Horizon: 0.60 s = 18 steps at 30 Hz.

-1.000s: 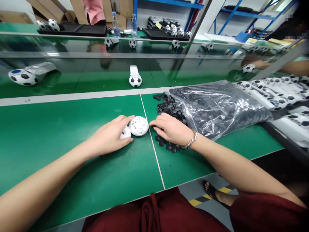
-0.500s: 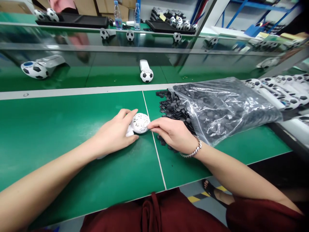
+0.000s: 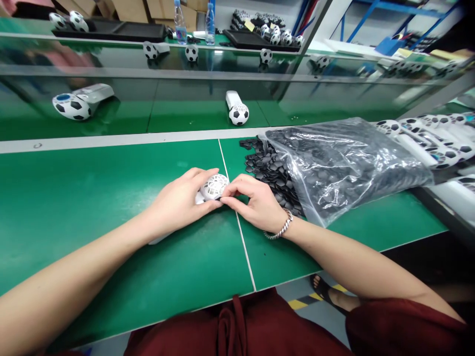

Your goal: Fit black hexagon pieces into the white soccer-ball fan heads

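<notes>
While our left hand [image 3: 181, 205] curls closed around a white perforated plastic ball shell [image 3: 214, 187], the fingertips [image 3: 227, 194] of our right hand [image 3: 258, 205] pinch together at the shell's right edge, where a dark bit shows, too small to tell what it is. A white plastic stem [image 3: 200, 199] pokes out beneath our left fingers. We hold the shell over a thin white seam [image 3: 237, 222] in the green bench mat [image 3: 111, 198], midway across the near bench. A silver chain bracelet [image 3: 278, 231] circles our right wrist. Just right of that hand lies a heap of small black hexagonal pieces [image 3: 269, 168], spilling from a clear plastic bag [image 3: 345, 168]. Farther right stand rows of white football-patterned handheld fans [image 3: 434, 148], and another such fan [image 3: 237, 113] lies on the far green bench.
</notes>
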Tool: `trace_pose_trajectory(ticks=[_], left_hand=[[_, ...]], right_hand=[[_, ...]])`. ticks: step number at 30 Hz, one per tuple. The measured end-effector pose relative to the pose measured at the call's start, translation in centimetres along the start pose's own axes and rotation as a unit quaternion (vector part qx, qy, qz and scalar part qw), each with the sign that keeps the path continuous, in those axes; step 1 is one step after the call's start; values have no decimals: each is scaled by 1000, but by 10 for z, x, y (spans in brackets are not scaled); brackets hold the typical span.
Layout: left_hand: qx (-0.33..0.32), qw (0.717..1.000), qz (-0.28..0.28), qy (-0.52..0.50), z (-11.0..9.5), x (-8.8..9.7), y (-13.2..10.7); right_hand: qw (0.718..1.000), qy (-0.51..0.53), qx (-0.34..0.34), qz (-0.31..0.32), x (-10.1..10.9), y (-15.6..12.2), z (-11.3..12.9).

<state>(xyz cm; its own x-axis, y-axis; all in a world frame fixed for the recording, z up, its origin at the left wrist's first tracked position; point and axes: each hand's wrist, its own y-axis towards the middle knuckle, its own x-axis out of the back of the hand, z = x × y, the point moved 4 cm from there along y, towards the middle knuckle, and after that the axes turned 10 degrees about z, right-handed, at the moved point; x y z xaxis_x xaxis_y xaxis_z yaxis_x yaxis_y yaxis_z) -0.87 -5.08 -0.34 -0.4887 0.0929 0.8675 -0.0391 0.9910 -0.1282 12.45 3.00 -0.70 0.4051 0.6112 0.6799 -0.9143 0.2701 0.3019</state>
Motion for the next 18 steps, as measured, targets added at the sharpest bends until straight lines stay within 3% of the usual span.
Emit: trace_pose_trajectory(ticks=[7,11,15,18], left_hand=[[-7,1000,-21,-3,-2,0,-1],[-4,1000,-12,-2,-2,0,-1],[37,999,15,13,1,-1,-2],[22,999,17,25,3,0,-2]], right_hand=[[998,34,-48,-1,-4,4,-8],[995,54,-79,-24,16,7,-18],[987,-96,-109,-70,49,3,-31],[965,-216,-146,26,46,1,-40]])
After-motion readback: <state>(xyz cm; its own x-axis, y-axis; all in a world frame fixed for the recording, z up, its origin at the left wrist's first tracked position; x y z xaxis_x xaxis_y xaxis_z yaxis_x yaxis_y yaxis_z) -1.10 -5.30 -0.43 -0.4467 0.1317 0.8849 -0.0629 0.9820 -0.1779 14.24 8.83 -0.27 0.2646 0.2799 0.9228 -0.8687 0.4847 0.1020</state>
